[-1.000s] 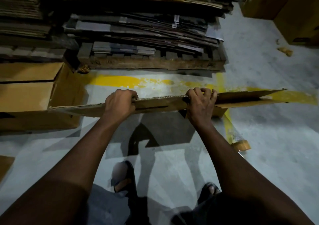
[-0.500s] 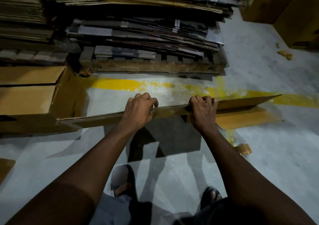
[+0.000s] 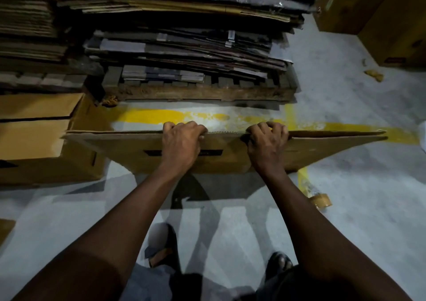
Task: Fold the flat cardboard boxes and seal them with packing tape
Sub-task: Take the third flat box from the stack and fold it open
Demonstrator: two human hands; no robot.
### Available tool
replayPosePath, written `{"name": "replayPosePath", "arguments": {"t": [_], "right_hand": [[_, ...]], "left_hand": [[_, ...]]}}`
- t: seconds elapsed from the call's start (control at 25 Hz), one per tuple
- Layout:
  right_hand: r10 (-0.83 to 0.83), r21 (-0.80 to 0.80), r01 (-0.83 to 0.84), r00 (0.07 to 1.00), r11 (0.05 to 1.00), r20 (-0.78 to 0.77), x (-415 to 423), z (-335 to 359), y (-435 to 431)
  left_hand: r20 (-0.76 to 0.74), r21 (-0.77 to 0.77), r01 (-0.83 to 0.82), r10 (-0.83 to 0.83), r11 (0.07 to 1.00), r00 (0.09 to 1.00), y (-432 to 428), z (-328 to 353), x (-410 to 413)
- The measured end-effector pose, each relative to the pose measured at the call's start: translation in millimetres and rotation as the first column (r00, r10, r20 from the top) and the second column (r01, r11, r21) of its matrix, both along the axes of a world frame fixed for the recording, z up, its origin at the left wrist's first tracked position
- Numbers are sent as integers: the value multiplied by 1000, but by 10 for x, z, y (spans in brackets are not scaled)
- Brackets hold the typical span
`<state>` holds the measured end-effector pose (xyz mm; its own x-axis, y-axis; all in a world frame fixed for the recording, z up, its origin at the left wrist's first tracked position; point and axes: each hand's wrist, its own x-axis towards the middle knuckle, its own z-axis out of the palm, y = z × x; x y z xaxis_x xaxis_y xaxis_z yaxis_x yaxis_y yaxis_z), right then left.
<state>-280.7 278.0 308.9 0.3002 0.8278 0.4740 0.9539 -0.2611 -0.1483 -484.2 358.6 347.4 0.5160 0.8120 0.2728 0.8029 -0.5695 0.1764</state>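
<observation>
Made-up brown box at 9 o'clock, on the floor, top flaps closed with a dark seam between them. At 11 to 12 o'clock, a stack of flat cardboard on a wooden pallet. Yellow painted line runs across the floor just this side of the pallet.

Flat cardboard box, centre frame, is held on its long edge. Its top edge runs from 9 to 3 o'clock and the printed face is toward me. Its left end overlaps the made-up box in view; can't tell if they touch. Can't tell if its lower edge meets the floor.

My left hand: grip closed on the flat box's top edge, fingers curled over the far side, left of the box's middle. My right hand: same grip, fingers hooked over the top edge, right of the middle. Hands near each other, not touching.

Tape roll on the floor at 4 o'clock from my right hand, well apart from the flat box. More brown boxes at 1 to 2 o'clock, with a small cardboard scrap on the floor near them.

My sandalled feet at 6 o'clock.
</observation>
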Motion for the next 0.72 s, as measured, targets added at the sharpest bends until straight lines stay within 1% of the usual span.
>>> {"name": "replayPosePath", "arguments": {"t": [0.08, 0.16, 0.24, 0.32, 0.44, 0.64, 0.72], "right_hand": [[-34, -78, 30, 999, 996, -42, 9, 61, -12], [-130, -177, 120, 990, 977, -48, 58, 97, -41], [-195, -256, 180, 980, 950, -30, 126, 97, -100], [-193, -289, 181, 981, 940, -12, 174, 55, -172], [-181, -312, 172, 984, 934, 1, 180, -17, -228], [-156, -408, 125, 987, 904, -43, 136, -144, -246], [-160, -390, 124, 985, 912, -61, 141, -196, -281]], "left_hand": [[32, -9, -35, 35, 999, 999, 36, -16, -25], [76, -32, -60, 63, 998, 995, 74, -47, -70], [86, -55, -29, 34, 998, 996, 84, -91, -94], [43, -77, 23, -20, 997, 999, 81, -101, -98], [-39, -183, 84, -92, 980, 995, 126, -61, -108], [-69, -407, 110, -151, 907, 986, 105, -221, -126], [-48, -479, 110, -151, 871, 987, 124, -276, -108]]}}
